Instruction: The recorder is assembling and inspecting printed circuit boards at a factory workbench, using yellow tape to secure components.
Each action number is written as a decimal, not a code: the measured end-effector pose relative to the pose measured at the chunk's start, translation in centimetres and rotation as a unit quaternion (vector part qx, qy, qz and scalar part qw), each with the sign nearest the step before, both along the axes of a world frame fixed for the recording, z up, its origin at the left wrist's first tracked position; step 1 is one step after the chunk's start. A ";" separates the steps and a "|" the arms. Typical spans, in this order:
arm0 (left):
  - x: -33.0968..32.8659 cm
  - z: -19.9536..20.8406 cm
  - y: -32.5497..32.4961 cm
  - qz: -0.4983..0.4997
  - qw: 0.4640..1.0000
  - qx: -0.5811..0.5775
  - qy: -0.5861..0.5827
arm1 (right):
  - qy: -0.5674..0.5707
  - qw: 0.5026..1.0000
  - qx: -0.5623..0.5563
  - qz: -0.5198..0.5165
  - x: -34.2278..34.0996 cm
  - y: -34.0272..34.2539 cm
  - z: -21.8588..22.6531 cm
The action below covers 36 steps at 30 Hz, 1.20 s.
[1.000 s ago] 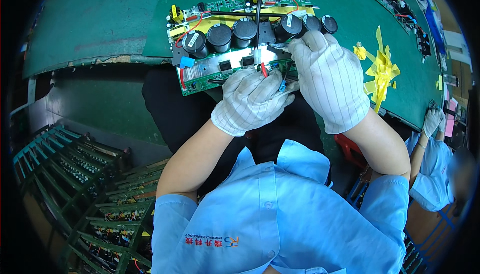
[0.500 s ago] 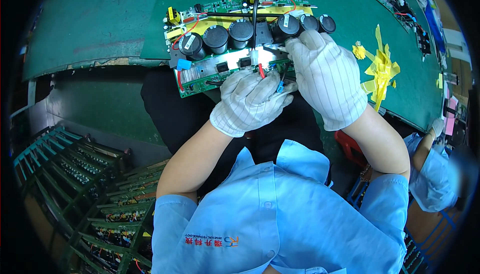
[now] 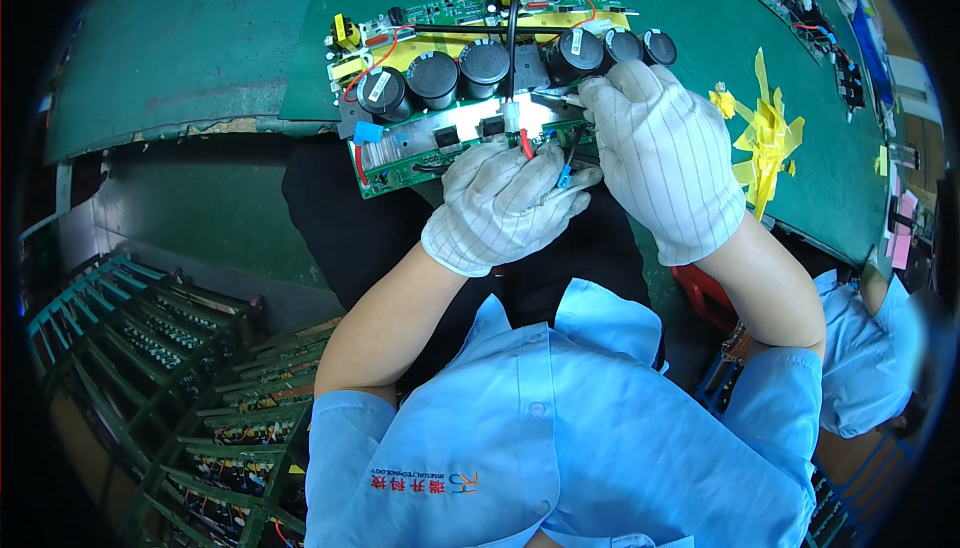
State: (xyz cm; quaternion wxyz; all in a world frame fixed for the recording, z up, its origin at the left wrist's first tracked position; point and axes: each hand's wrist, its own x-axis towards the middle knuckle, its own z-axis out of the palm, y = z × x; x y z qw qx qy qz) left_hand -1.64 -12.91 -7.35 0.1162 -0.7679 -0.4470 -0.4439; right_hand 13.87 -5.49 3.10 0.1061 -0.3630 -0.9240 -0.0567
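Your left hand, gloved white, is curled shut on a red and blue wire at the near side of the green circuit board, which overhangs the near edge of the green desk. Your right hand pinches the board's right end beside the black capacitors. Yellow tape strips lie toward the desk's right edge.
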 end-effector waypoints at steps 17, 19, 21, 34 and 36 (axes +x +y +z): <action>-0.2 0.0 -0.3 -0.009 0.999 0.008 0.038 | 0.020 0.999 -0.027 0.008 -0.3 0.1 -0.2; -0.2 0.2 -0.4 0.014 0.998 -0.015 0.061 | 0.039 0.999 -0.028 0.014 0.0 0.0 0.0; -0.2 0.1 -0.3 0.013 0.998 -0.006 0.059 | 0.048 0.998 -0.033 0.002 0.5 -0.1 0.5; -4.4 7.0 -1.6 -0.018 0.992 -0.125 -0.029 | 0.038 0.945 0.103 -0.308 18.3 -0.5 3.6; -5.4 8.7 -0.6 0.063 0.994 -0.081 0.037 | 0.008 0.927 0.110 -0.359 20.9 -1.1 2.5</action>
